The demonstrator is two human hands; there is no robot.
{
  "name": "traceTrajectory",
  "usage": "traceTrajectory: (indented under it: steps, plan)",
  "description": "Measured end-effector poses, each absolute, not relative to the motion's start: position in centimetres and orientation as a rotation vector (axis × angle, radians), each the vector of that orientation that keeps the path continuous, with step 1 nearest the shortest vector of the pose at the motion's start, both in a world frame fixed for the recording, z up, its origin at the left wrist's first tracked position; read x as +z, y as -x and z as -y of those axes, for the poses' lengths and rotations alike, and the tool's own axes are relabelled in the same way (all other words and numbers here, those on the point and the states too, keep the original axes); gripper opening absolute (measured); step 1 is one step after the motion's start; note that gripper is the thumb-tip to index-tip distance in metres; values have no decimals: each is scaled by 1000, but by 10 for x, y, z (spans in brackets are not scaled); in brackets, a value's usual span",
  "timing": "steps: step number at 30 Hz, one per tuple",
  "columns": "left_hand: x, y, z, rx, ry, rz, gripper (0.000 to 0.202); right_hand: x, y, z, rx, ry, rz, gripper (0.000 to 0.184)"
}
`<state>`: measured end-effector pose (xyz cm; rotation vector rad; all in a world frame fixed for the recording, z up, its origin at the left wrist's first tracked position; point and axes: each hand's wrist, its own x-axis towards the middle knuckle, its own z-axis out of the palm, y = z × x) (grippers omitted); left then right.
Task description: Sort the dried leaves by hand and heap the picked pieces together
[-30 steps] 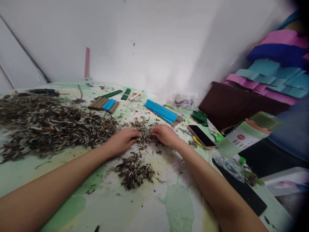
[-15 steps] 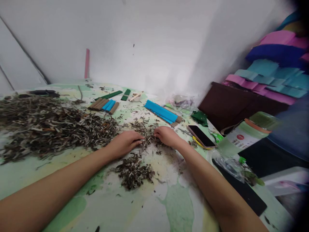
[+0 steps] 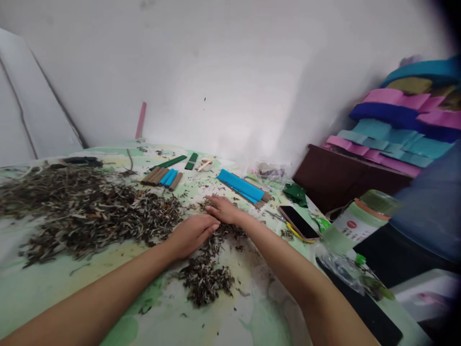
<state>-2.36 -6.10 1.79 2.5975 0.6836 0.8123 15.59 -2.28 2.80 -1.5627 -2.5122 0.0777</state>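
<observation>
Dried leaves lie in a big heap (image 3: 118, 221) on the left of the table and in a small pile (image 3: 207, 281) at the near centre. My left hand (image 3: 192, 234) is cupped low over loose leaves between the two, its fingers stretched to the right and the thumb alongside. Just beyond it, my right hand (image 3: 224, 210) lies palm down with fingers spread over scattered leaves. Neither hand visibly grips anything. Some leaf bits (image 3: 234, 231) show under the right wrist. What lies beneath both palms is hidden.
Brown and blue rolls (image 3: 162, 178) and green strips (image 3: 191, 161) lie at the back. Right of centre is a blue sheet on brown backing (image 3: 241, 186). A phone (image 3: 298, 222), yellow-handled scissors (image 3: 293, 231) and a green bottle (image 3: 356, 218) sit to the right.
My right hand has moved left, and its fingers have gone from bunched to spread. My left hand has turned flatter over the leaves. The view has tilted up.
</observation>
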Motion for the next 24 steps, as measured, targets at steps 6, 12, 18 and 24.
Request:
traceTrajectory:
  steps: [6, 12, 18, 24]
  plan:
    - [23, 24, 64, 775, -2638, -689, 32, 38, -150, 41, 63, 1164, 2848, 32]
    - [18, 21, 67, 755, -2701, -609, 33, 42, -180, 68, -156, 1692, 2591, 26]
    - [17, 22, 68, 718, -2739, -624, 34, 49, -193, 60, -296, 1950, 2510, 29]
    - [18, 25, 64, 697, -2726, -674, 36, 61, -205, 34, -380, 2030, 2475, 40]
